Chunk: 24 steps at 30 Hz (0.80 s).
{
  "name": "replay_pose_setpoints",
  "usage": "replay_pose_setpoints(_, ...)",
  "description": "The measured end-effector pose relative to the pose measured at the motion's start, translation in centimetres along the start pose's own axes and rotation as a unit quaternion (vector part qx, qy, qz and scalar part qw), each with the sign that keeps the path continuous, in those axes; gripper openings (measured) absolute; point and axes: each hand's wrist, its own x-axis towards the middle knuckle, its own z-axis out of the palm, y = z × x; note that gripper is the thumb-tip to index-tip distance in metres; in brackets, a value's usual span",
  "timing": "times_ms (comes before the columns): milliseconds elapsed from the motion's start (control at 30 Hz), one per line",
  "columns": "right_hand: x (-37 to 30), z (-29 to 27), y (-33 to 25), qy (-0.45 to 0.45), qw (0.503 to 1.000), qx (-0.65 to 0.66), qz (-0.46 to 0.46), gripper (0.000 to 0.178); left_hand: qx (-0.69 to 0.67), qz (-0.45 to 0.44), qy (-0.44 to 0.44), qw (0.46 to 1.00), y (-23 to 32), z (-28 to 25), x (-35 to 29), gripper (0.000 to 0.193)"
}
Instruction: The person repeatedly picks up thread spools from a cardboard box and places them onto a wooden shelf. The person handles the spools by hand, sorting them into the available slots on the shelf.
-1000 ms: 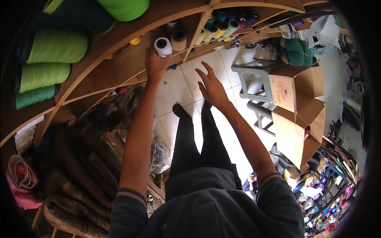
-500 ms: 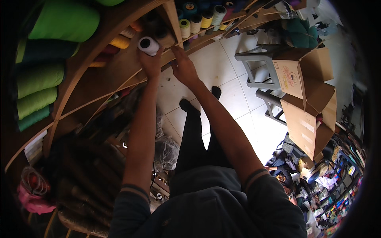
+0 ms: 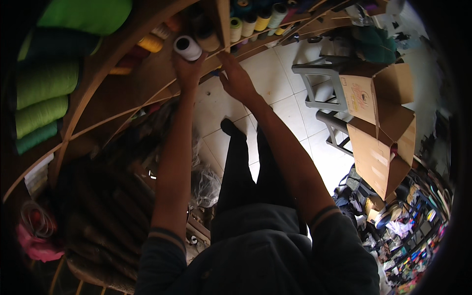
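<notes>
At the shelf's front edge, a white cone of thread, its dark hollow end up, is gripped from below by my left hand. Some of the fingers are hidden behind the cone. Just right of it a brown thread cone stands in the same shelf compartment, against the wooden divider. My right hand reaches to the front edge by the foot of this divider, its fingers stretched out and the thumb apart. No object shows in it.
Yellow, white and grey thread cones line the compartment to the right. Large green thread rolls fill the left shelf. Open cardboard boxes rest by grey stools on the right, above a cluttered heap. Clear plastic wrap lies below the shelf.
My right hand has shifted slightly right, away from my left hand, and its thumb has parted from the fingers. The left hand still holds the white cone, slightly further up in view.
</notes>
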Motion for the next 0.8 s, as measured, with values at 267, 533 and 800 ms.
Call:
replay_pose_setpoints(267,-12.7,-13.2,4.3,-0.036,0.973,0.025,0.226,0.047,0.213,0.079,-0.015,0.974,-0.1,-1.7,-10.5,0.066)
replay_pose_setpoints(533,-25.9,-32.6,5.2,0.22,0.926,-0.062,0.3,0.042,0.219,-0.069,-0.326,0.917,2.8,-1.9,-25.5,0.035)
replay_pose_setpoints(800,-40.5,-49.5,9.8,0.306,0.771,-0.363,0.425,0.061,0.078,-0.04,-0.51,0.856,19.9,12.7,-30.0,0.021)
